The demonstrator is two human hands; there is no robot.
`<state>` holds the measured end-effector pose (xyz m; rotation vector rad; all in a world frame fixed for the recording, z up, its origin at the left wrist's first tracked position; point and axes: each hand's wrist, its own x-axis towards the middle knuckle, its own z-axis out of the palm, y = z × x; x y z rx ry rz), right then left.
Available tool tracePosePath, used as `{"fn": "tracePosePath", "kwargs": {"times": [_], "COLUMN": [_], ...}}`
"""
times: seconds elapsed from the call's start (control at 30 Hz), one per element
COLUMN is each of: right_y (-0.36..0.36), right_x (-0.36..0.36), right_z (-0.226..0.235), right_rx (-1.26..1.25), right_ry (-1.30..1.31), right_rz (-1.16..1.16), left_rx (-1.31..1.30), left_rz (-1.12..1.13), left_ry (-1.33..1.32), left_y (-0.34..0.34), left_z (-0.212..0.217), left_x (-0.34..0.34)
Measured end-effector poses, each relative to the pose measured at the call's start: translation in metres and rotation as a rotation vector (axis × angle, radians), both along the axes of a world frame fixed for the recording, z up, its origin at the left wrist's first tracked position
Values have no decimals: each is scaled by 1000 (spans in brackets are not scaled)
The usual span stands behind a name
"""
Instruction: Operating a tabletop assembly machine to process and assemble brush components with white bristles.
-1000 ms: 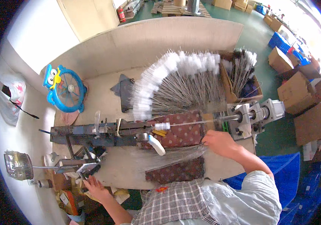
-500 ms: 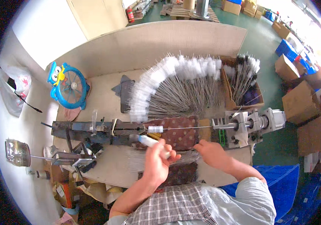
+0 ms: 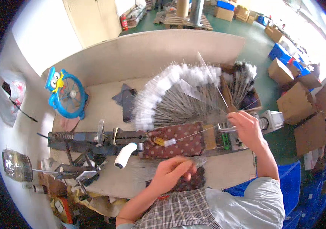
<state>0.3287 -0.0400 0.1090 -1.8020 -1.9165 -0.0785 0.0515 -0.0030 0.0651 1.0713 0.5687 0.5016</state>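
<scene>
My right hand (image 3: pixel 247 128) is shut on a long, thin clear sleeve (image 3: pixel 210 80) that slants up over a fan of wire brushes with white tips (image 3: pixel 170 97). The hand sits by the right end of a long dark metal machine (image 3: pixel 90 137). A thin wire (image 3: pixel 193 133) runs from there over a brown dotted cloth (image 3: pixel 184 143). My left hand (image 3: pixel 172 173) is blurred, its fingers curled down onto a pile of thin clear sleeves (image 3: pixel 147 168) at the bench's front edge. Whether it grips any is unclear. A white handle (image 3: pixel 125 155) sticks out of the machine.
A blue owl-shaped fan (image 3: pixel 67 95) stands at the back left. A cardboard box (image 3: pixel 243 86) of more brushes sits back right, and a grey motor (image 3: pixel 271 120) is beside my right hand. Tools and a wire stand (image 3: pixel 75 171) crowd the front left. Cartons (image 3: pixel 304 99) lie on the floor.
My left hand came from the tools at the far left, passed the white handle, and dropped onto the sleeve pile. My right hand shifted right and lifted a clear sleeve.
</scene>
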Motion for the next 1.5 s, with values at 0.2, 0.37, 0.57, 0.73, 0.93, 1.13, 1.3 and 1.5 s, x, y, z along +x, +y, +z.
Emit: {"fn": "tracePosePath", "kwargs": {"times": [0.2,0.37,0.57,0.73,0.93,1.13,1.3,1.5], "right_y": [25,33,34,62,109,117,116,117], "right_x": [-13,-11,-14,-45,-119,-156,-163,-162], "right_z": [-20,-31,-28,-32,-58,-65,-57,-53], "right_rx": [25,-76,-231,-26,119,75,-59,-73], "right_ry": [148,265,226,298,322,126,38,-29], "right_rz": [136,-2,193,483,685,562,464,477], "left_rx": [1193,1541,1793,1658,1182,-117,-333,347], "left_rz": [171,84,134,393,461,776,676,535], "left_ry": [479,700,1124,758,699,273,-252,724], "left_y": [34,61,112,68,14,11,29,44], "left_z": [-29,-52,-70,-51,-68,-69,-60,-82], "left_x": [99,121,105,49,-28,-77,-76,-54]}}
